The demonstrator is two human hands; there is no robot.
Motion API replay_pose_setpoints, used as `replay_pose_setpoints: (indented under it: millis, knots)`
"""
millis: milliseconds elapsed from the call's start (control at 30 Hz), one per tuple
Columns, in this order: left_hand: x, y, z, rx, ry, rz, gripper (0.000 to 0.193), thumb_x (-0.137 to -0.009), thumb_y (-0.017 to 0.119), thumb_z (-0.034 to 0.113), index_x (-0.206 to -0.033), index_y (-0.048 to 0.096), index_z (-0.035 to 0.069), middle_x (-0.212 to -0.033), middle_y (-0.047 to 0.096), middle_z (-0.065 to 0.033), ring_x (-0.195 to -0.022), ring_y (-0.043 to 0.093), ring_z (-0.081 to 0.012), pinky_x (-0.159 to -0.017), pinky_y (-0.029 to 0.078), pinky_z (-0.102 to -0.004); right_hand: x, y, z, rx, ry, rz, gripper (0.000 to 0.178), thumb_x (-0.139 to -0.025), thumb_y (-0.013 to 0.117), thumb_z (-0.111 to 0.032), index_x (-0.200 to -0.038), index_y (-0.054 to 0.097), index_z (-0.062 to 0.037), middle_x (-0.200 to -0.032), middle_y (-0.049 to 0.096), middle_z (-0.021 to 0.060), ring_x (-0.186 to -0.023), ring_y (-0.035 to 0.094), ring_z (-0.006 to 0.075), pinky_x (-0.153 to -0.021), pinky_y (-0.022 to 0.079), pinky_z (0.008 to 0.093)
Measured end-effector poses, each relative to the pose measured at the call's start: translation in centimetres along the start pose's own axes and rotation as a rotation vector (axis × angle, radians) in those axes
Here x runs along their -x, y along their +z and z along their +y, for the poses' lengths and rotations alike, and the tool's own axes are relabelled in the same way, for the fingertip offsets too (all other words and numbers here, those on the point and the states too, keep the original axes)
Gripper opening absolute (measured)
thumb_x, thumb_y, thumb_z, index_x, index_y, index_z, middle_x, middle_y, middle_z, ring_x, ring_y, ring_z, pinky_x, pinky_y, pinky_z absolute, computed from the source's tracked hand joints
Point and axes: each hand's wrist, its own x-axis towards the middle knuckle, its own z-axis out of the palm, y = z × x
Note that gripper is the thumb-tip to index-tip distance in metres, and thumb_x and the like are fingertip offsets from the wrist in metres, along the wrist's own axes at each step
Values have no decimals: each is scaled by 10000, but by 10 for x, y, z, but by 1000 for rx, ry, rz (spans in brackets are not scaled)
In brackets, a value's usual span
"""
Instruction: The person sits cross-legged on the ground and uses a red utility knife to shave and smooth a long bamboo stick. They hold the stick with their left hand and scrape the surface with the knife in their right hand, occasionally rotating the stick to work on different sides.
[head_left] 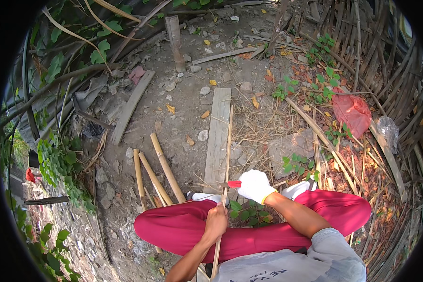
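My bare left hand [216, 222] is closed around a long, thin bamboo strip [229, 145] in front of my lap. The strip runs from beside my body, past my fingers, to the far ground. My right hand [254, 186], in a white glove with a yellow cuff, grips a red-handled knife [234, 184]. Its short dark blade points left and crosses the strip just beyond my left hand. Whether the edge cuts into the strip is too small to tell. Beneath the strip's far part lies a flat grey wooden board [215, 136].
Several bamboo poles [167, 168] lie left of my knee. A short plank [134, 105] rests farther left, and a wooden post [175, 44] stands at the back. Split bamboo pieces [322, 136], a red plastic bag [351, 112] and a stick fence [380, 51] are on the right.
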Motion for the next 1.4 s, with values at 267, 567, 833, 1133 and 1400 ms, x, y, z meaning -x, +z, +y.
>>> replay_pose_setpoints:
  millis: [267,567,833,1133,1400]
  knots:
    - [17,-1,-31,-269,87,15,618,-1103,290,371,-633,503,31,-530,476,-87,-448,471,-226,-499,398,-425,-43,14,23,-103,387,-28,285,-838,642,-234,-964,790,-25,-959,745,263,-946,743,404,-835,591,468]
    - [73,-48,0,234,-283,-147,439,-1116,363,416,-783,443,140,-548,313,51,-405,266,-68,-357,202,-269,-42,-49,197,-121,661,189,418,-811,682,-353,-989,762,17,-980,734,284,-959,729,429,-850,588,460]
    - [46,-24,22,422,-253,-187,414,-1116,390,396,-803,451,132,-552,321,44,-411,277,-71,-343,212,-255,3,-57,76,-1883,358,-599,277,-1021,665,-352,-918,585,-108,-674,465,-56,-475,352,55,-427,255,248]
    - [43,-36,9,444,-227,-175,422,-1123,379,402,-810,461,131,-564,336,42,-412,284,-71,-338,223,-256,-3,-33,92,-2097,349,-246,205,-1068,576,-265,-1102,577,-63,-916,645,107,-788,654,252,-629,545,391]
    - [27,-47,-10,588,-204,-230,411,-1128,372,385,-820,462,128,-565,345,46,-413,286,-67,-338,229,-243,3,-17,94,-1922,446,-271,229,-1037,629,-215,-1152,585,-22,-967,675,126,-838,686,269,-710,599,433]
